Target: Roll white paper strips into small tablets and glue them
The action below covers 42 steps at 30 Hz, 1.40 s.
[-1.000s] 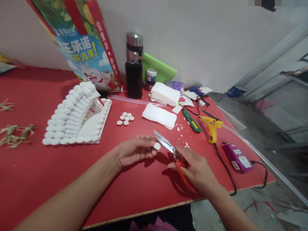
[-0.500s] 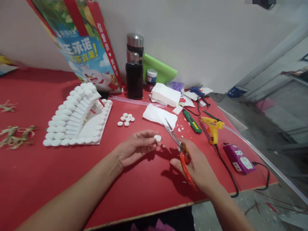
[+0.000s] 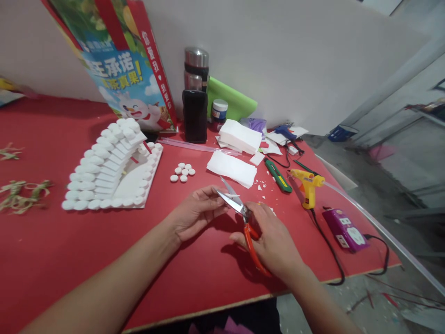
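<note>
Centrally, above a red table (image 3: 181,283), the left hand (image 3: 198,212) has its fingers pinched together at the edge of a small white piece (image 3: 234,195), which sits between the open blades of orange-handled scissors (image 3: 251,248) gripped in the curled right hand (image 3: 274,239). Beyond the left hand lie a cluster of white discs (image 3: 184,171) and a flat white sheet (image 3: 231,168), with a white stepped model (image 3: 107,172) farther to its left. Beyond the right hand lies a green cutter (image 3: 278,176), and to its right are a yellow glue gun (image 3: 308,189) and a purple box (image 3: 343,229).
</note>
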### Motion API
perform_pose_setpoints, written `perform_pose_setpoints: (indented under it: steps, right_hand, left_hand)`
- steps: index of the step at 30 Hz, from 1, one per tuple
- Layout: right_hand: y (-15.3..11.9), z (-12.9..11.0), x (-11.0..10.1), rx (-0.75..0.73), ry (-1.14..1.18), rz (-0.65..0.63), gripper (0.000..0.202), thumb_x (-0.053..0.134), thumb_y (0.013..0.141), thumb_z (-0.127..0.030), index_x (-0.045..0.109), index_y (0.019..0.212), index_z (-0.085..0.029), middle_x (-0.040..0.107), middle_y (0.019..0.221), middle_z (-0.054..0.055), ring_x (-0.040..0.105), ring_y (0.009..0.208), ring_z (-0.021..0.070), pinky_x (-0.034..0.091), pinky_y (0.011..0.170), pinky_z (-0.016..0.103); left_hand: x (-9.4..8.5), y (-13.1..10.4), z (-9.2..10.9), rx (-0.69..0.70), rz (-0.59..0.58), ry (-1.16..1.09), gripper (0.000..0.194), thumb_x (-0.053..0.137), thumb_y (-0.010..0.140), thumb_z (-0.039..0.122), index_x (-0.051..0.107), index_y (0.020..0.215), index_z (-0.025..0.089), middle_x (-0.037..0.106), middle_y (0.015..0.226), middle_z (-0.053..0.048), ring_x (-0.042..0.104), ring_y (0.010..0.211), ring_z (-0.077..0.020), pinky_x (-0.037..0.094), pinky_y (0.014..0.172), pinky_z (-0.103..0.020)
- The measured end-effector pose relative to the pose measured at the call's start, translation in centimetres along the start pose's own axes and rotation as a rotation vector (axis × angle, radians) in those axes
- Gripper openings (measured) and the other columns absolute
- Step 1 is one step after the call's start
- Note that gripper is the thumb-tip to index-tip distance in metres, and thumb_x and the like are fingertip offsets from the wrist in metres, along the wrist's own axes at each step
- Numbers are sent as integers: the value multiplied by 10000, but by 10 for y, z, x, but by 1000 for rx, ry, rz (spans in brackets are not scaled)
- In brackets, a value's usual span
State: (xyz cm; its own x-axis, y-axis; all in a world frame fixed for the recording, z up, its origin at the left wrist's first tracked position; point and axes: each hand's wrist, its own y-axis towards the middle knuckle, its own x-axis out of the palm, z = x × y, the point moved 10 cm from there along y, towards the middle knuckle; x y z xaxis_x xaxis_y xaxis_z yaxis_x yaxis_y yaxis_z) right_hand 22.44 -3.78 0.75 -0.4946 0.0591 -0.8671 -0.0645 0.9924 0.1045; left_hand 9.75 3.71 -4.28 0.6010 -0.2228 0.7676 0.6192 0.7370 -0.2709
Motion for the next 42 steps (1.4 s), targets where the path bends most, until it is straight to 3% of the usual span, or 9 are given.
perform_pose_setpoints:
  steps: [7,19,24,28,33,38,42]
  right_hand:
    - [-3,-4,-4,-44,-41,53,340,618,965,-423,564,1224,-209,655,982,80,643,818,269,503,714,376]
    - [-7,-1,-10,-98,-7,111,320,591,1000,-454,605,1195,-200,718,944,83,679,789,235,492,674,315]
    - [-7,32,-29,111,-72,39,350,572,984,-541,640,1125,-229,720,811,36,668,671,215,468,614,296]
    - [-7,67,-49,269,-392,1,423,537,977,-585,647,1167,-222,754,844,87,712,720,296,419,581,324]
    - [-10,110,-45,446,-583,-118,423,476,1007,-553,640,1168,-198,763,855,131,744,772,353,420,580,351]
    - [-6,120,-41,421,-532,-40,535,462,992,-643,605,1261,-203,755,928,132,748,799,351,465,588,363]
    - [-4,113,-43,403,-603,-21,456,444,1029,-529,595,1266,-171,733,954,154,739,798,342,468,589,365]
  left_hand:
    - [4,0,-1,-21,-23,-22,246,917,674,63,771,870,94,764,855,-57,735,775,-123,626,793,-193]
    - [0,-2,-4,-77,10,-7,269,877,712,34,757,948,77,757,859,-78,741,723,-126,629,766,-196]
    - [6,-3,-2,-75,-55,-17,198,858,765,95,742,925,106,741,860,-76,734,753,-145,615,731,-216]
    - [7,-3,-3,-83,-83,-17,208,845,805,169,741,980,126,709,868,-66,701,748,-137,586,708,-219]
    - [7,-3,-2,-59,-86,7,220,858,810,253,719,871,94,636,820,-43,616,661,-87,521,636,-175]
    - [8,-3,1,-33,-98,-15,275,841,833,317,676,815,97,578,754,-16,559,608,-67,478,592,-166]
    - [8,-1,1,-54,-81,-67,290,818,856,333,629,791,122,595,760,-18,613,648,-96,525,624,-190]
